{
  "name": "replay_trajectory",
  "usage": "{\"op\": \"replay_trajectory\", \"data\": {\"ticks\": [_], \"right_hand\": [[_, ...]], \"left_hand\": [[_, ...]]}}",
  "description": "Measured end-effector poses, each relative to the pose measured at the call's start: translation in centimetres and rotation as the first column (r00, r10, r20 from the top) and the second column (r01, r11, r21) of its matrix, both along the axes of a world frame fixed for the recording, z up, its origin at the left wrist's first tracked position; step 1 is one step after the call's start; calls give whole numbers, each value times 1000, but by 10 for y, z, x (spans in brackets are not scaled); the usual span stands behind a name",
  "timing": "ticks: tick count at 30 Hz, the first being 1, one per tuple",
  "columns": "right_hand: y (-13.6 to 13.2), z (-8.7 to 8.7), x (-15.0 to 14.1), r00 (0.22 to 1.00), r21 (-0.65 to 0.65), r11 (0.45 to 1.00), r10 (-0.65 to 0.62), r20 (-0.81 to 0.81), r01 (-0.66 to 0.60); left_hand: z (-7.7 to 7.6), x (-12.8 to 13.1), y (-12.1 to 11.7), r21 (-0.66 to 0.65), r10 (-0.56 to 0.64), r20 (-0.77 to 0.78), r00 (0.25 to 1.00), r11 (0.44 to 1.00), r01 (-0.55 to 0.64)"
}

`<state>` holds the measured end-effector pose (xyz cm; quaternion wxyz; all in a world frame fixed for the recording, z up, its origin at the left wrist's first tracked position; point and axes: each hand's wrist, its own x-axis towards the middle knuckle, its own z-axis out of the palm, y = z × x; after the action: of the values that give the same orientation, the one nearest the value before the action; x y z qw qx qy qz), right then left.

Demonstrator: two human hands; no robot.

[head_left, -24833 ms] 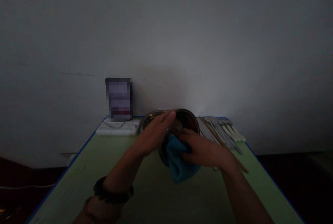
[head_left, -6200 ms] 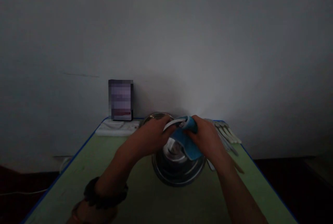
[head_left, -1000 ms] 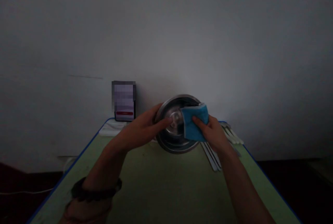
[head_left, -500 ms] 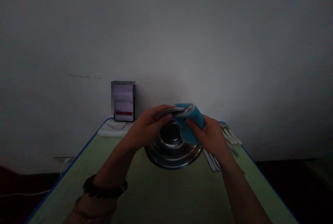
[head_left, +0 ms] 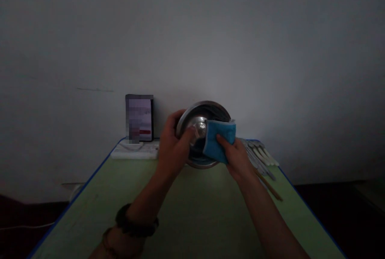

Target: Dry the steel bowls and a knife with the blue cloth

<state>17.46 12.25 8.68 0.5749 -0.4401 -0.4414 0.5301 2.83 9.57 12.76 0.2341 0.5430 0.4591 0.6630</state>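
Note:
I hold a round steel bowl raised off the green table, tilted so its inside faces me. My left hand grips the bowl's left rim, thumb inside. My right hand is closed on a blue cloth, pressed against the right half of the bowl's inside. A dark bead bracelet circles my left wrist.
A row of spoons and chopsticks lies at the table's far right. A white power strip lies at the far left, with a small dark screen leaning on the wall behind it. The table has blue edges; the room is dim.
The bowl was low over the table with its rim tipped up half a second ago; now it is raised and turned to face me, the cloth back on its inner side.

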Motion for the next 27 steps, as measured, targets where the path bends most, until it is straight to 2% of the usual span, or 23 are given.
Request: {"op": "replay_trajectory", "data": {"ticks": [4, 8, 10, 12, 15, 17, 19, 21, 23, 25, 27], "right_hand": [[-2, 9, 16, 948, 103, 992, 34, 316, -70], [-8, 22, 23, 783, 192, 966, 14, 622, -170], [-11, 28, 23, 705, 226, 952, -17, 709, -204], [-13, 32, 22, 671, 251, 949, -60, 739, -192], [-11, 29, 19, 707, 287, 951, -123, 697, -118], [-8, 21, 15, 780, 283, 958, -154, 606, -31], [-5, 11, 7, 881, 218, 975, -141, 451, 44], [-2, 1, -2, 969, 138, 989, -78, 234, 47], [0, -5, -9, 998, 67, 998, -20, 67, 15], [0, -8, -10, 999, 37, 999, 2, 32, -3], [1, -6, -4, 992, 57, 998, -8, 123, 1]], "left_hand": [[10, -25, 1, -126, -250, -123, 961, 964, 234], [15, -32, -1, -208, -463, -174, 869, 880, 427], [15, -30, -2, -231, -538, -183, 823, 837, 496], [14, -26, -1, -224, -550, -196, 812, 831, 509], [11, -23, 1, -182, -491, -204, 847, 869, 460], [8, -22, 3, -122, -401, -178, 899, 915, 384], [5, -18, 3, -44, -280, -113, 953, 960, 277], [2, -13, 3, 34, -140, -46, 989, 989, 141], [-1, -7, 3, 88, -16, -18, 1000, 996, 18], [-3, -4, 5, 105, 49, -23, 999, 993, -46], [-2, -7, 7, 75, 50, -55, 997, 996, -46]]}}
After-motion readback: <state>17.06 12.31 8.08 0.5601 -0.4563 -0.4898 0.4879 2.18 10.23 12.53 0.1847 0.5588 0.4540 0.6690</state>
